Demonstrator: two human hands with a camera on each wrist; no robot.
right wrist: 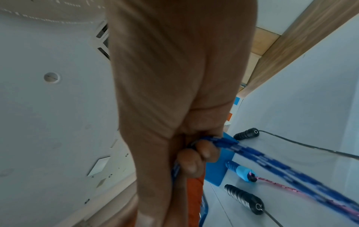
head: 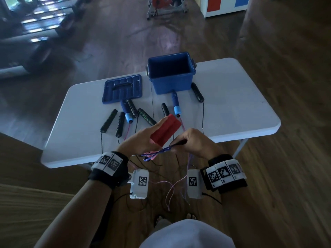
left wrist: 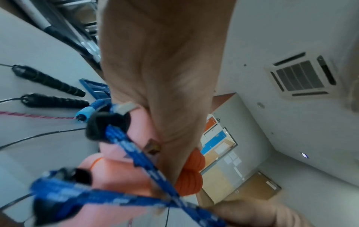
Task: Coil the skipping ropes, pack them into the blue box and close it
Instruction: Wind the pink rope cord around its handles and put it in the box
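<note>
Winding a rope off the counter's edge

My left hand (head: 138, 140) grips the red handles (head: 165, 130) as a core; my right hand (head: 194, 142) pinches the blue rope (head: 157, 153) taut, blue box (head: 171, 74) open.

Dim, bluish indoor light, soft focus throughout.
Pale window glare streaks the glossy dark wooden floor (head: 161, 38); both wrist views bend at edges, and the woven blue strap (left wrist: 136, 153) smears with motion.
</note>
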